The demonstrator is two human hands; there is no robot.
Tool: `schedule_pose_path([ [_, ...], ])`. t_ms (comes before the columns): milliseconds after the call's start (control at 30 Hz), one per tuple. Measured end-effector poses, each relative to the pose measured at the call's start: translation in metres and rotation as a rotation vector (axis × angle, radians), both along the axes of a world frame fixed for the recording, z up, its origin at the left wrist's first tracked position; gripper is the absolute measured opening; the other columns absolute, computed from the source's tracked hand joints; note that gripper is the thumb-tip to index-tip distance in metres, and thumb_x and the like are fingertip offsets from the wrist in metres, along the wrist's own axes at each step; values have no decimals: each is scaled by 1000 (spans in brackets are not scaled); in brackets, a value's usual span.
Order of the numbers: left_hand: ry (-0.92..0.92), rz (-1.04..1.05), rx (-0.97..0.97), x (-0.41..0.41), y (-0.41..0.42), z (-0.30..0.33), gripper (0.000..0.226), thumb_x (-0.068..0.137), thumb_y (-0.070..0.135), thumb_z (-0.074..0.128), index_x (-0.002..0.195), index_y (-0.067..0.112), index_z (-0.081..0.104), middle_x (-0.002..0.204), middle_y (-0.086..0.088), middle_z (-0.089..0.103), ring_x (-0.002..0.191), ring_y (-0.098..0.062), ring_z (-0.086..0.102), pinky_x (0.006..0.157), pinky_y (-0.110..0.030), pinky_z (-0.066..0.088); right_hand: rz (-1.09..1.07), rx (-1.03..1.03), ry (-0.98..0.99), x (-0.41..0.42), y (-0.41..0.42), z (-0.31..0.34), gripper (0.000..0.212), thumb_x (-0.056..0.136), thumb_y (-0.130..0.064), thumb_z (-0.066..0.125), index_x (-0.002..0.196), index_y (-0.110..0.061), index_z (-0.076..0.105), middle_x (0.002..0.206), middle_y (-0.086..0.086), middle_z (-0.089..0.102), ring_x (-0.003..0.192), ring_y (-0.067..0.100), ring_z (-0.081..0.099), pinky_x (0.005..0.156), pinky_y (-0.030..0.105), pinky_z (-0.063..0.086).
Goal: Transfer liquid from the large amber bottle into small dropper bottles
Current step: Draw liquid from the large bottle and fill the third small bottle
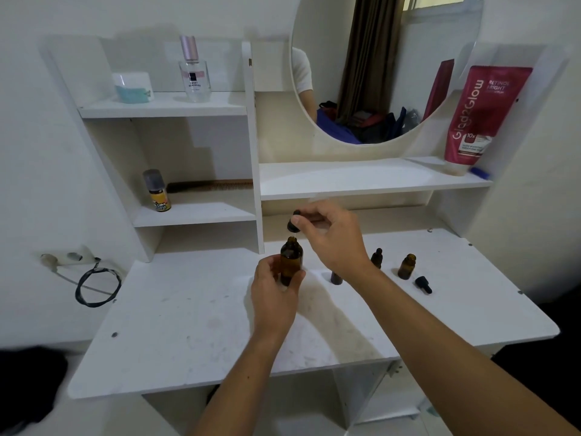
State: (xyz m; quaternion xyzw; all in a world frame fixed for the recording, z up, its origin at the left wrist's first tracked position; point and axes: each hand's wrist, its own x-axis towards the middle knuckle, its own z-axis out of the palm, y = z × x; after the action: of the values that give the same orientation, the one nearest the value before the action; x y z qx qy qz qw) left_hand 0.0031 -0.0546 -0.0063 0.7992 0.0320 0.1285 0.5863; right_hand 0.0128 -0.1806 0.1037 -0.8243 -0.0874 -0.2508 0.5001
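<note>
Both forearms enter from the bottom edge, cut off there. My left hand point(276, 291) wraps the amber bottle point(291, 259) at frame centre, upright on the desk point(188, 325), hiding its lower half. My right hand point(333, 237) pinches the black dropper point(294, 222) just above the open neck; I can barely see its glass tip. My wrist partly hides one small bottle point(336, 276). Right of it stand a capped bottle point(376, 258) and an open bottle point(407, 266), a loose cap point(423, 284) beside.

one large amber bottle point(291, 261), three small bottles point(407, 266)

White desk point(195, 316) bears small amber bottles point(407, 266) and a dropper cap point(423, 284).
</note>
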Motion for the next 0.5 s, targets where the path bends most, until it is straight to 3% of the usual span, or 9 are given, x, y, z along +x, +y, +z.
schedule_pose_path([
  [233,-36,-9,15,-2,0,0,53,84,42,80,129,32,53,123,13,65,109,-8,63,98,-22,51,1,-95,113,-1,1,-21,19,96,-22,74,113,-14,77,98,-9,75,90,1,71,83,5,52],
  [500,-8,-12,17,-3,-1,4,54,84,45,78,130,32,52,124,14,63,107,-7,61,88,-8,42,-9,-55,83,-5,0,-20,21,95,-22,75,115,-17,77,101,-9,77,93,1,72,86,8,54],
])
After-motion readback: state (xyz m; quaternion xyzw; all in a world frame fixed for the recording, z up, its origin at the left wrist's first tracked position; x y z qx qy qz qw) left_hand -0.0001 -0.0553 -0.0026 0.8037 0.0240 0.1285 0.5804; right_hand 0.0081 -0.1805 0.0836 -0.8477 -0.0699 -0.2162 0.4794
